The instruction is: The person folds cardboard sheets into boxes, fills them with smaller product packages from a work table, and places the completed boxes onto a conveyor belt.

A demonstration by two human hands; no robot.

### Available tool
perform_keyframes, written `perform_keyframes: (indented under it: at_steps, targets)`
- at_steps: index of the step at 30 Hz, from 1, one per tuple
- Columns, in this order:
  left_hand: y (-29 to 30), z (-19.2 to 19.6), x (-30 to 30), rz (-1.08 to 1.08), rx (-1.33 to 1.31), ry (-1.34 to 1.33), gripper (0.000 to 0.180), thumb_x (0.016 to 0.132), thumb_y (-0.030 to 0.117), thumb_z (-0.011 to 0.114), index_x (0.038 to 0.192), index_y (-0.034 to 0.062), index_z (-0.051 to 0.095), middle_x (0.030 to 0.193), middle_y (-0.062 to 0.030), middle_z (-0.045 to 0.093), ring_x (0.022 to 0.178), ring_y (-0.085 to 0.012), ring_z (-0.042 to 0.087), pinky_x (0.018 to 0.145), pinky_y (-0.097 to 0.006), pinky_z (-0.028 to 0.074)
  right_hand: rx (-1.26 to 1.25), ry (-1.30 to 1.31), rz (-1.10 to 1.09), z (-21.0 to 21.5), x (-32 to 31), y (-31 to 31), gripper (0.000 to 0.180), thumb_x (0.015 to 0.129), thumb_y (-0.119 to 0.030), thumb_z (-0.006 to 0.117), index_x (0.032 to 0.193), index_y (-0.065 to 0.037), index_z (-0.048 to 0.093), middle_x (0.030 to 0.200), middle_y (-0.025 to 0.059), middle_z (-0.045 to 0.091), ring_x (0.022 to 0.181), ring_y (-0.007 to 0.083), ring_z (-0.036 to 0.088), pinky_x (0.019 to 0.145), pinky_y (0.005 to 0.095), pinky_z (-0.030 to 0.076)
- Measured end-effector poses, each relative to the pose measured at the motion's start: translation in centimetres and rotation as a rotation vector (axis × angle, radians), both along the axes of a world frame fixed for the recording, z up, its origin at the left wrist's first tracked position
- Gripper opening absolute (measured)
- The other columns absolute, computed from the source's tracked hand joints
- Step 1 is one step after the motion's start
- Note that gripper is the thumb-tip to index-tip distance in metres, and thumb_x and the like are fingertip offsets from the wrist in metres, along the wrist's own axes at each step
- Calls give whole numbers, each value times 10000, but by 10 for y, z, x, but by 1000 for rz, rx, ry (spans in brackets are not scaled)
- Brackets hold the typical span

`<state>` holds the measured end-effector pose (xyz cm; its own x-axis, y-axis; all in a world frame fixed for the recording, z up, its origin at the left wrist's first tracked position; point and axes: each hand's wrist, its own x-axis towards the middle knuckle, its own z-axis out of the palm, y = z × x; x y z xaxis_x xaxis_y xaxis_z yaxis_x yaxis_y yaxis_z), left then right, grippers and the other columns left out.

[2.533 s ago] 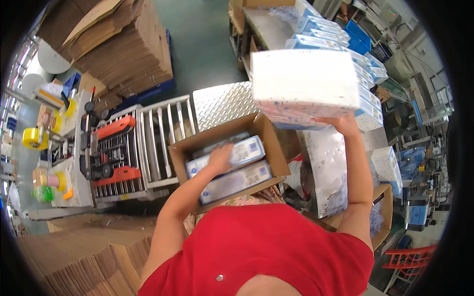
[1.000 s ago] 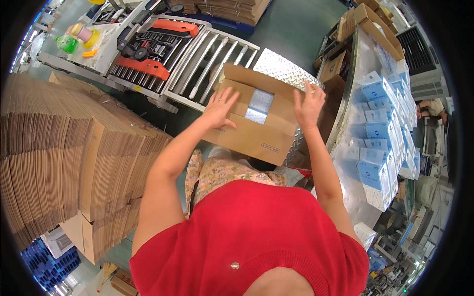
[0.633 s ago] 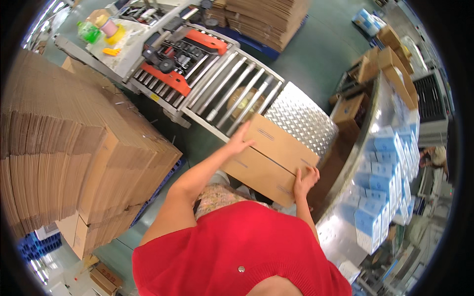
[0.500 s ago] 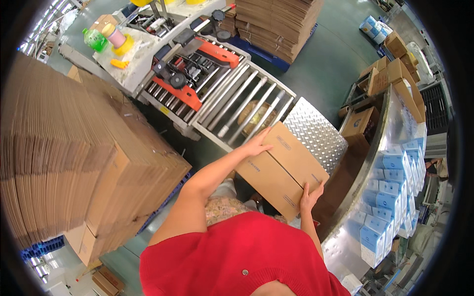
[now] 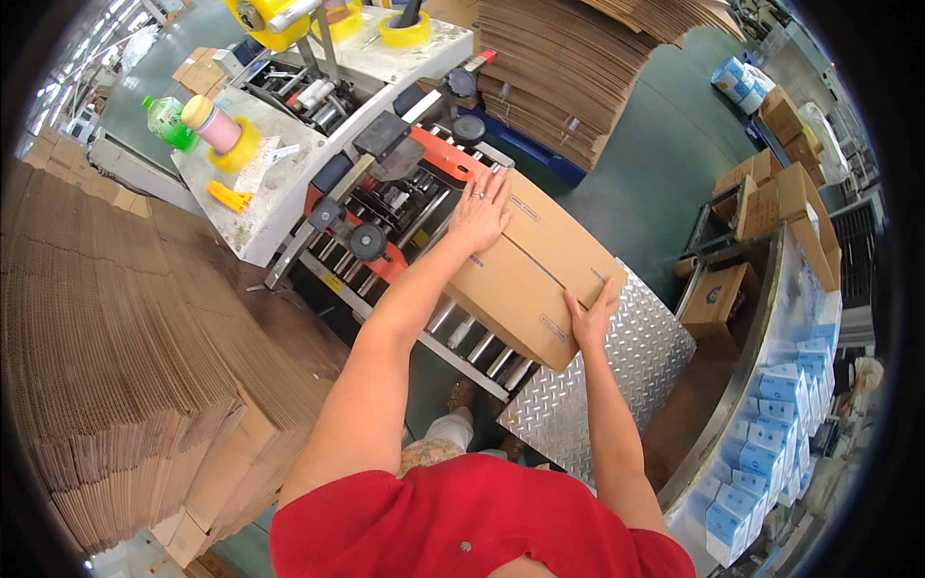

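A brown cardboard carton (image 5: pixel 540 275), its top flaps folded down to a middle seam, sits over the rollers (image 5: pixel 462 337) of a carton-sealing machine (image 5: pixel 385 207). My left hand (image 5: pixel 482 214) lies flat across the carton's left end, fingers stretched out toward the far side, close to the machine's red guide (image 5: pixel 448 154). At the opposite end, my right hand (image 5: pixel 593 313) grips the carton's right edge, the thumb on the top flap near the seam. The carton's underside is hidden.
A diamond-plate metal sheet (image 5: pixel 617 385) adjoins the rollers. Stacked flat cardboard (image 5: pixel 125 356) rises at left, with another stack (image 5: pixel 559 77) beyond the machine. Blue-and-white boxes (image 5: pixel 766 448) line a curved metal table at right. Tape rolls (image 5: pixel 405 31) and a green bottle (image 5: pixel 169 123) top the machine.
Both hands have moved the carton away from my body and onto the rollers, toward the sealing machine. My left hand has gone from the carton's near left corner to lying flat on its left end.
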<state>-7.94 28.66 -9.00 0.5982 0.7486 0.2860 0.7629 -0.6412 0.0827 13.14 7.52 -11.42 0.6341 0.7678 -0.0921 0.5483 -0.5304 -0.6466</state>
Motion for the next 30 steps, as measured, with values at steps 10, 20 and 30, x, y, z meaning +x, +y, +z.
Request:
perform_keyframes:
  at_steps: [10,20,30]
  targets:
    - [12,1,-5,-22,-121,83,628,938,403,356,1436,31,269,1517,-102,237,1410,-265,176,1143,-478,112,97,-149,78,-5,-88,129,803,894,-439,544,1438,16,167,1352,375,224,1229,509,335,995,460,361]
    - [-52,24,-11,-59,-217,-291,648,841,241,623,1396,76,331,1497,-175,185,1364,-381,194,1090,-518,204,309,126,472,-15,-27,120,450,972,-297,438,1297,13,464,1355,229,419,1240,334,422,1058,374,304]
    - [-207,365,-210,153,1077,-453,627,701,64,736,1254,21,444,1285,-171,362,1199,-337,364,1010,-443,297,66,995,-19,-122,138,-106,127,894,-229,525,829,-127,488,616,11,447,431,108,421,356,224,306]
